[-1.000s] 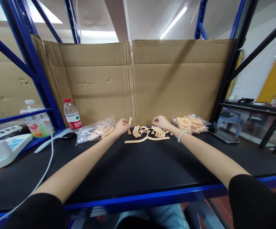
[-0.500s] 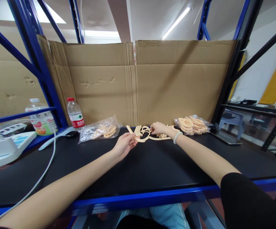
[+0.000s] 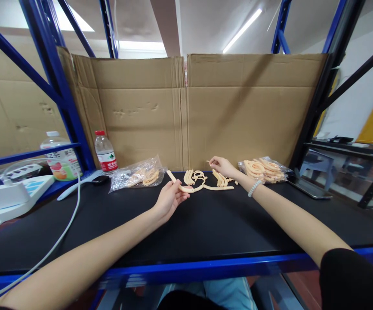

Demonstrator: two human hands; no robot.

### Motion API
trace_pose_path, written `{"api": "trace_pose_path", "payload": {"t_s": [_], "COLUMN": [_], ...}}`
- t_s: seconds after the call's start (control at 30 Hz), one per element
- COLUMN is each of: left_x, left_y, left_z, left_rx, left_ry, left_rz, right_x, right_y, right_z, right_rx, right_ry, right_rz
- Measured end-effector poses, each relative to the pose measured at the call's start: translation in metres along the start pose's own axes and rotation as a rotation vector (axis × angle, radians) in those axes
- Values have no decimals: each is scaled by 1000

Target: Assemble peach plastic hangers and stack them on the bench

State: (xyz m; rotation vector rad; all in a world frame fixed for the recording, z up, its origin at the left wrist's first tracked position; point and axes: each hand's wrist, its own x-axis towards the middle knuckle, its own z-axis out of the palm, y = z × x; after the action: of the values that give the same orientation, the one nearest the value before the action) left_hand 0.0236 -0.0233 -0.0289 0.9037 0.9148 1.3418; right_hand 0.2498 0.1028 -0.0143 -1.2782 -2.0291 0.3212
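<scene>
My left hand (image 3: 169,199) is closed on a curved, peach-coloured plastic strip (image 3: 177,184), holding it just above the black shelf top (image 3: 186,224). My right hand (image 3: 222,165) hovers over a loose pile of the same peach parts (image 3: 205,180) near the cardboard wall and pinches one small piece at its fingertips. A pale bead bracelet (image 3: 254,187) circles my right wrist.
A clear bag of peach parts (image 3: 137,177) lies left of the pile, another bag (image 3: 263,169) to its right. A water bottle (image 3: 106,152), a larger drink bottle (image 3: 60,157), a white power strip (image 3: 12,196) with a cable (image 3: 60,234) sit at left. A cardboard wall (image 3: 192,112) closes the back.
My left hand drew back from the pile toward me with the curved strip. My right hand lifted off the pile with a small piece pinched.
</scene>
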Motion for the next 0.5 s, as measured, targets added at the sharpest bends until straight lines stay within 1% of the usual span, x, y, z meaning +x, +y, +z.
{"api": "trace_pose_path", "payload": {"t_s": [0.07,0.17,0.33,0.4,0.5], "left_x": [-2,-4,-5,-5,-7], "left_y": [-1,-3,-4,-5,-8], "left_z": [1,2,1,1,0], "left_rx": [11,35,49,55,60], "left_ry": [-24,-46,-74,-93,-146], "left_rz": [2,-6,7,26,51], "right_x": [-4,-13,-38,-52,-72], "right_y": [-2,-3,-11,-18,-31], "right_z": [-3,-1,1,-1,-2], "right_rx": [119,275,452,568,797], "right_ry": [11,27,25,-22,-138], "right_rz": [32,85,132,144,160]}}
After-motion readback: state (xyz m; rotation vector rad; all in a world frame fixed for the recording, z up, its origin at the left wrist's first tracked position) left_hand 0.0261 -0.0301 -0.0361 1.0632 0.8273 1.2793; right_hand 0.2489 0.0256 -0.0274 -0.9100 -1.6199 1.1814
